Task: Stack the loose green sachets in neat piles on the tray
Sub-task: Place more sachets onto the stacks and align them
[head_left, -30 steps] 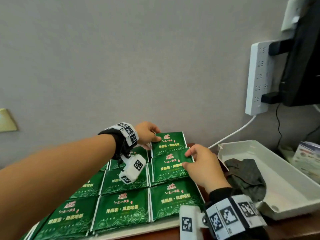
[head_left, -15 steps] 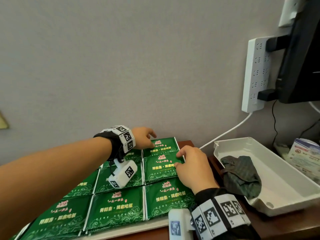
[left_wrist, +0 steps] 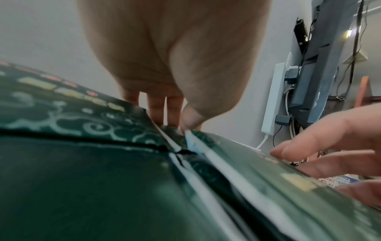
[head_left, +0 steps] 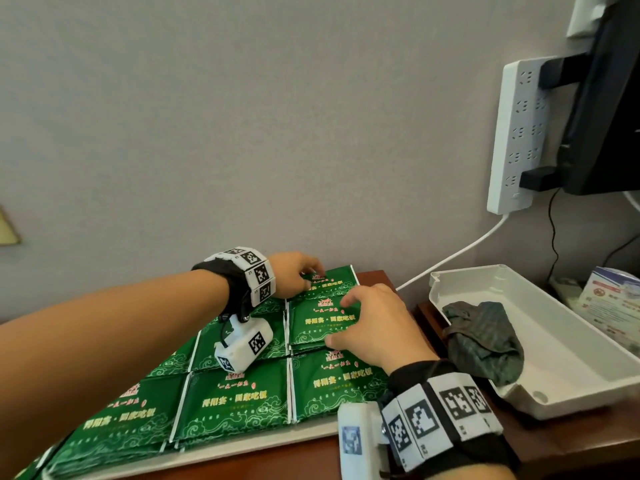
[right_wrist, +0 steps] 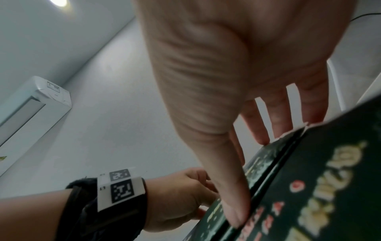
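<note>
Green sachets [head_left: 239, 403] lie in tidy rows on a pale tray [head_left: 263, 445]. The left hand [head_left: 294, 275] pinches the far sachet's [head_left: 332, 282] corner, while the right hand [head_left: 377, 327], fingers spread, presses the neighbouring pile [head_left: 311, 323].

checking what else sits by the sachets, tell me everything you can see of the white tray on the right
The white tray is a shallow, long rectangular tub that looks like smooth plastic, with raised walls, rounded corners and a lipped rim. It lies flat on the brown wooden surface, angled away toward the wall, apart from the green sachets. A crumpled dark green checked cloth lies inside near its front left end; the rest of its floor shows bare. Neither hand touches it.
</note>
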Tool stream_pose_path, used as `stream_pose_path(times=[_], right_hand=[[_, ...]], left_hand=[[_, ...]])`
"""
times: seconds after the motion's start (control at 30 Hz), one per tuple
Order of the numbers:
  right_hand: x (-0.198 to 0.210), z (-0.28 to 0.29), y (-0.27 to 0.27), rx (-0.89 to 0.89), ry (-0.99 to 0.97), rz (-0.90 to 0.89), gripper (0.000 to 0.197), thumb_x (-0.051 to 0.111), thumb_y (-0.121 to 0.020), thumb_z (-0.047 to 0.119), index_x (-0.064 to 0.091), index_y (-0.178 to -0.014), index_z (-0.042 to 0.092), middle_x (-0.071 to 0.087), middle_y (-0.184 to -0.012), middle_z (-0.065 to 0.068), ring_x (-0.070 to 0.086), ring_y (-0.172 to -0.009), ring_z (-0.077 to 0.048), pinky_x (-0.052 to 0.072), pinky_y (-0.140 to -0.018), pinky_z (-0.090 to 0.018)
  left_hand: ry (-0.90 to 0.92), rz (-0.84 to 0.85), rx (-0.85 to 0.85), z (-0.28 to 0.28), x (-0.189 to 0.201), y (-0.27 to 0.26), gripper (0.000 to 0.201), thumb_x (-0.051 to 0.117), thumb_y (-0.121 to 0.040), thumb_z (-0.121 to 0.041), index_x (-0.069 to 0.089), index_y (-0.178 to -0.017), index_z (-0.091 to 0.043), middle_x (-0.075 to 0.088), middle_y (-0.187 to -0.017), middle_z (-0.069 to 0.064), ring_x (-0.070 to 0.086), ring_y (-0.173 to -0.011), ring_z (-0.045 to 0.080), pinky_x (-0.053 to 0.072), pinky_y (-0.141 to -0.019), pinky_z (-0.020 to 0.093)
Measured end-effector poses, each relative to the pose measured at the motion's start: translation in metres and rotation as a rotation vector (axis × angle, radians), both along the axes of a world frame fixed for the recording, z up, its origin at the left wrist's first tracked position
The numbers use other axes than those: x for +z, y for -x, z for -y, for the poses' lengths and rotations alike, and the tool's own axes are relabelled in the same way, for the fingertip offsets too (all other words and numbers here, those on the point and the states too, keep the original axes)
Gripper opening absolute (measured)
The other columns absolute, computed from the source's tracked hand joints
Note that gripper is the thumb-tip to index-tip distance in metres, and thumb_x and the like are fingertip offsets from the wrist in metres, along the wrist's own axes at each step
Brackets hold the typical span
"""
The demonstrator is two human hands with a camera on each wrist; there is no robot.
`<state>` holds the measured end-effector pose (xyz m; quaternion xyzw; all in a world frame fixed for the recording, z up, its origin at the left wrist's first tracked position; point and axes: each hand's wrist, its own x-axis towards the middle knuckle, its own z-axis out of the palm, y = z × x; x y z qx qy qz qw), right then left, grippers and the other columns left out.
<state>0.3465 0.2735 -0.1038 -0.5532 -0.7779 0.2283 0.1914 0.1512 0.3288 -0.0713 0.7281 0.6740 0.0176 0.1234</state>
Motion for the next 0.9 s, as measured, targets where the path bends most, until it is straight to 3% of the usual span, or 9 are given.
stream_pose_path(times=[0.13, 0.37, 0.53, 0.63, 0.7, 0.83, 0.9], right_hand=[[0.001, -0.001, 0.0, 0.034, 0.002, 0.049, 0.069, 0.091, -0.066, 0.04, 0.058, -0.127, 0.038, 0.045, -0.13, 0.006, 0.047, -0.124, -0.022, 0.045, -0.103, -0.047], [-0.001, -0.006, -0.002, 0.038, -0.021, 0.028, 0.053, 0.084, -0.075, 0.021, 0.06, -0.12, 0.038, 0.045, -0.126, 0.006, 0.053, -0.118, -0.023, 0.047, -0.101, -0.048], [0.011, 0.002, 0.002, 0.062, -0.032, 0.061, 0.064, 0.09, -0.066, 0.031, 0.06, -0.121, 0.037, 0.045, -0.126, 0.005, 0.049, -0.12, -0.025, 0.047, -0.1, -0.048], [0.024, 0.013, 0.009, 0.111, -0.053, -0.001, 0.056, 0.09, -0.067, 0.037, 0.063, -0.116, 0.036, 0.049, -0.13, 0.004, 0.05, -0.123, -0.023, 0.046, -0.101, -0.042], [0.036, 0.024, 0.015, 0.166, -0.079, -0.081, 0.049, 0.088, -0.071, 0.039, 0.065, -0.113, 0.033, 0.057, -0.126, 0.006, 0.057, -0.113, -0.016, 0.047, -0.092, -0.034], [0.064, 0.062, 0.037, 0.303, -0.073, -0.288, 0.033, 0.086, -0.075, 0.032, 0.07, -0.104, 0.028, 0.07, -0.101, 0.011, 0.067, -0.088, -0.007, 0.056, -0.089, -0.037], [0.071, 0.085, 0.05, 0.374, -0.036, -0.356, 0.029, 0.087, -0.075, 0.025, 0.071, -0.099, 0.026, 0.074, -0.09, 0.006, 0.071, -0.082, -0.012, 0.058, -0.088, -0.041]], left_hand=[[0.007, 0.051, 0.013, 0.001, -0.002, 0.004, 0.042, 0.051, -0.097, -0.005, 0.056, -0.133, -0.026, 0.056, -0.141, 0.0, 0.052, -0.129, 0.019, 0.042, -0.109, 0.037], [0.009, 0.068, 0.034, 0.009, -0.001, 0.009, 0.044, 0.05, -0.098, -0.008, 0.048, -0.14, -0.024, 0.049, -0.148, 0.002, 0.048, -0.135, 0.021, 0.039, -0.113, 0.039], [-0.04, 0.062, 0.042, 0.027, 0.014, 0.015, 0.043, 0.048, -0.101, -0.013, 0.045, -0.143, -0.022, 0.043, -0.153, 0.005, 0.043, -0.139, 0.024, 0.035, -0.113, 0.036], [-0.077, 0.107, 0.037, 0.049, 0.027, 0.017, 0.034, 0.05, -0.101, -0.015, 0.055, -0.134, -0.02, 0.054, -0.143, 0.004, 0.051, -0.13, 0.022, 0.041, -0.107, 0.033], [-0.087, 0.145, 0.021, 0.071, 0.034, 0.016, 0.029, 0.052, -0.1, -0.016, 0.059, -0.129, -0.017, 0.061, -0.133, 0.005, 0.058, -0.118, 0.02, 0.044, -0.098, 0.029], [-0.134, 0.242, 0.026, 0.131, 0.044, 0.021, 0.009, 0.058, -0.098, -0.019, 0.062, -0.105, -0.021, 0.065, -0.094, -0.008, 0.063, -0.095, 0.019, 0.047, -0.083, 0.027], [-0.162, 0.265, 0.049, 0.169, 0.043, 0.032, 0.009, 0.063, -0.094, -0.023, 0.058, -0.088, -0.027, 0.059, -0.08, -0.016, 0.061, -0.081, 0.012, 0.043, -0.07, 0.022]])
